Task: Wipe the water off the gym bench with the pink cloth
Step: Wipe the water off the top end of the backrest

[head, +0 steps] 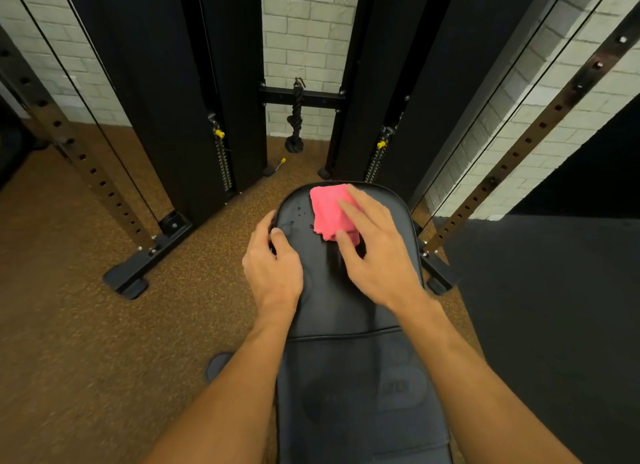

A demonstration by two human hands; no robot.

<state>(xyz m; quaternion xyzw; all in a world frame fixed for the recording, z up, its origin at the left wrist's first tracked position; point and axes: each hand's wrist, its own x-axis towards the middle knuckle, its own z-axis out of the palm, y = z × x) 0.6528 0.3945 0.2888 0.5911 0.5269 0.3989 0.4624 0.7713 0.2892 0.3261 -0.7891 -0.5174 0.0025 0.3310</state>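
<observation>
Right hand (377,252) is laid flat on top of the pink cloth (329,209), fingers spread and pretty much straight, pressing down on it rather than grabbing it. The thumb sits at the cloth's near edge. The cloth is folded into a chunky square and sits at the far end of the gym bench (346,325), a bit right of the centre line and close to the rounded far edge.

Left hand (273,266) is clamped on the bench's left edge, thumb on top of the pad and the other fingers curled down over the side where I can't see them.

Between the two hands, just left of the cloth, there's a scatter of water drops (298,214) on the black vinyl, near the far left corner of the pad. The pad nearer the camera looks dull and smeary, but I can't tell if that's wet or just glare. A seam runs across the bench about halfway down, with both forearms coming in over the near section.

Past the far end of the bench stands a black cable machine (166,83) with two weight stacks, each with a yellow pin (219,133). A black rope attachment (296,117) hangs between the columns in front of a pale brick wall (308,31). Perforated steel uprights (519,145) angle in on both sides. The floor (86,308) is brown speckled rubber on the left, and a dark mat (536,308) covers the right.
</observation>
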